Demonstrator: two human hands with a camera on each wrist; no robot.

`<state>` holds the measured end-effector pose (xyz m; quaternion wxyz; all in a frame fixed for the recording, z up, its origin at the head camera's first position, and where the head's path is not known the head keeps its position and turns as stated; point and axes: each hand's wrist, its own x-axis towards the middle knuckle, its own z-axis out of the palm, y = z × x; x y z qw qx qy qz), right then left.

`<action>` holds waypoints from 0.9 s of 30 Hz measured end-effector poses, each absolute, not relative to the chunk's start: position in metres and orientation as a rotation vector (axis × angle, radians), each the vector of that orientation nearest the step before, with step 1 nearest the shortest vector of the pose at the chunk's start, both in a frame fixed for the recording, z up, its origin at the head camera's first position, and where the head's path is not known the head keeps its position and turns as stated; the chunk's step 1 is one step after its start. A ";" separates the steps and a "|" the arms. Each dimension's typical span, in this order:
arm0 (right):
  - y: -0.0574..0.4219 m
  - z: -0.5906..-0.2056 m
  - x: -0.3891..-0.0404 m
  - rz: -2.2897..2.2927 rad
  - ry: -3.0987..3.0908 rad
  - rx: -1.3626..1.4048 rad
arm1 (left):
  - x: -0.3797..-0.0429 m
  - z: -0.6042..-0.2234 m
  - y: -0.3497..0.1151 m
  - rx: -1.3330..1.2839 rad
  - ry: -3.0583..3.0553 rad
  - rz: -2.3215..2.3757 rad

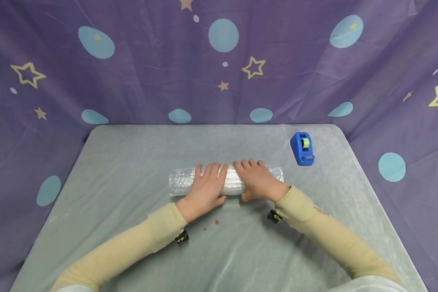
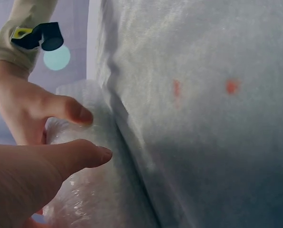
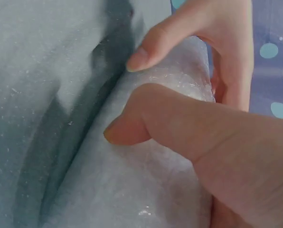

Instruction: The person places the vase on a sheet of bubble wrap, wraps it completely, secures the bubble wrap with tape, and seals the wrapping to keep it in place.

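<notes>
Counted two bare hands, two pale yellow cloth sleeves and two black wrist cameras. Saw one long, clear bubble-wrap roll, one grey cloth-topped table, one blue tape holder, one yellow-green tape roll and two red spots.

Curtained workspace; purple starry drapes line three sides of a grey table.

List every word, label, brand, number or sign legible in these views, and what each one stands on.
None can be read.
Right sleeve: small dark marking, too small and blurred to read.
Black wrist cameras: yellow-green marks, no readable characters.
Yellow-green roll in the blue tape dispenser: any print is too small to read.
Bubble wrap: no lettering shows.
</notes>
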<state>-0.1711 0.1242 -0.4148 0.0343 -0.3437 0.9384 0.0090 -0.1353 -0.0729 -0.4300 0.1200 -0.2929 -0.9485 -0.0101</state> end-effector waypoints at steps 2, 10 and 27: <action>0.125 -0.414 -0.172 0.018 2.873 -1.069 | -0.134 -0.431 -0.072 -0.843 -2.779 -0.022; 0.127 -0.409 -0.171 -0.025 2.817 -1.074 | -0.130 -0.434 -0.069 -0.811 -2.776 0.007; 0.124 -0.399 -0.169 0.005 2.640 -0.997 | -0.119 -0.439 -0.065 -0.784 -2.726 0.111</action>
